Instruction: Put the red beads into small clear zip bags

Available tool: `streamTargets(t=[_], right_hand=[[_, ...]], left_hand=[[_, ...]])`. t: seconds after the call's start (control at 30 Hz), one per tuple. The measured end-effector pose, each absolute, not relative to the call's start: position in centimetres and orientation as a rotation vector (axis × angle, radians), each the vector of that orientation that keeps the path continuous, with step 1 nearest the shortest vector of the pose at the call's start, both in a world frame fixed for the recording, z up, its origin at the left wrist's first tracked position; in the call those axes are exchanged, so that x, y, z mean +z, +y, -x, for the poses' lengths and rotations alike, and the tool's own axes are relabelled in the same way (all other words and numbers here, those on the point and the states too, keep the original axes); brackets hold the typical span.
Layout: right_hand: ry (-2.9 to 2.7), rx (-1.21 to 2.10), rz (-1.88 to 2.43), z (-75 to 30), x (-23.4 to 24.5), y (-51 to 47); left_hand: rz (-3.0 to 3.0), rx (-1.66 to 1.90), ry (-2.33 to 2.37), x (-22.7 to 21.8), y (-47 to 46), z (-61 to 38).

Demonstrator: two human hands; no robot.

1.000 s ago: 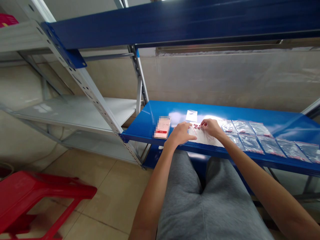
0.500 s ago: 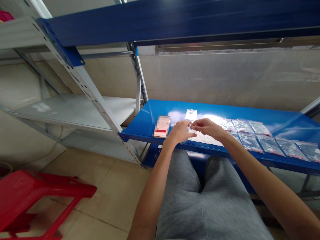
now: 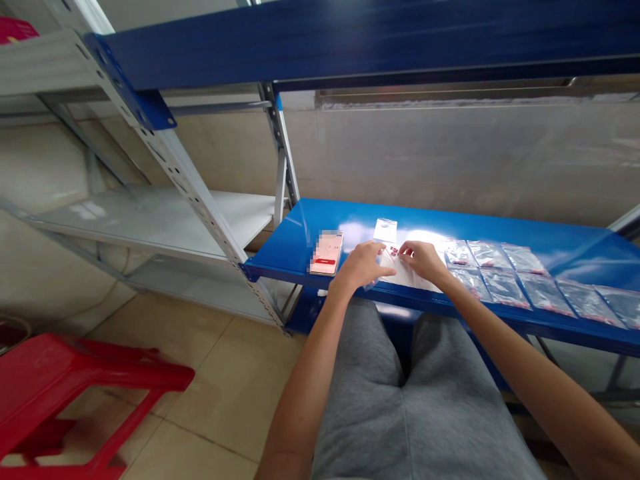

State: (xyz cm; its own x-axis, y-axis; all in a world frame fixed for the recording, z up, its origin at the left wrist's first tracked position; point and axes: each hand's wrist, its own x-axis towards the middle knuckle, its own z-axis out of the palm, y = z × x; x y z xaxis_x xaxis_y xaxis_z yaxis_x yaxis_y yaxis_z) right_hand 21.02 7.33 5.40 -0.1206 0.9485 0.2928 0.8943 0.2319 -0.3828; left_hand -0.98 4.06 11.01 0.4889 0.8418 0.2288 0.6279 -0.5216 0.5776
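Observation:
My left hand (image 3: pixel 361 264) rests on the front of the blue shelf (image 3: pixel 300 233), fingers curled on a small clear bag (image 3: pixel 374 276) whose edge shows under them. My right hand (image 3: pixel 425 259) sits just to the right, fingertips pinched together at a little cluster of small red pieces (image 3: pixel 395 251). What the fingertips hold is too small to name. The red pieces lie on a white sheet (image 3: pixel 413 277) between the hands. An empty clear bag (image 3: pixel 385 230) lies flat just behind them.
A phone (image 3: pixel 326 253) lies left of my left hand. Several clear bags with red contents (image 3: pixel 505 277) lie in two rows to the right. A dark blue beam (image 3: pixel 350 40) runs overhead. Grey shelving (image 3: pixel 150 223) and a red stool (image 3: pixel 75 390) stand to the left.
Half a second ago both hands were lifted together over the sheet with the bag between them. Now they have parted and dropped, the right fingertips back at the red pieces.

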Motion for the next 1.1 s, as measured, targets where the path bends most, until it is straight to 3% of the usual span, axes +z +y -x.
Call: streamTargets(t=[0.23, 0.47, 0.6, 0.7, 0.9, 1.1], right_hand=[[-1.988, 0.182, 1.683, -21.1, 5.7, 7.6], [-1.804, 0.833, 1.357, -19.6, 9.1, 5.4], [-1.858, 0.968, 1.311, -18.4, 10.5, 4.2], [-1.887, 0.836, 1.343, -19.0, 10.2, 4.8], [-1.951, 0.218, 1.668, -21.6, 7.0, 7.1], [-1.999, 0.135, 1.707, -21.6, 5.4, 7.7]], left_hand=[[-2.294, 0.707, 1.22, 10.6, 4.2, 1.1], [-2.279, 0.711, 1.171, 10.5, 4.2, 0.8], [-2.301, 0.722, 1.153, 10.7, 4.1, 0.8], [-2.325, 0.726, 1.166, 10.8, 4.1, 0.9], [-2.325, 0.687, 1.219, 10.8, 4.2, 0.9], [-2.361, 0.688, 1.188, 10.4, 4.5, 0.9]])
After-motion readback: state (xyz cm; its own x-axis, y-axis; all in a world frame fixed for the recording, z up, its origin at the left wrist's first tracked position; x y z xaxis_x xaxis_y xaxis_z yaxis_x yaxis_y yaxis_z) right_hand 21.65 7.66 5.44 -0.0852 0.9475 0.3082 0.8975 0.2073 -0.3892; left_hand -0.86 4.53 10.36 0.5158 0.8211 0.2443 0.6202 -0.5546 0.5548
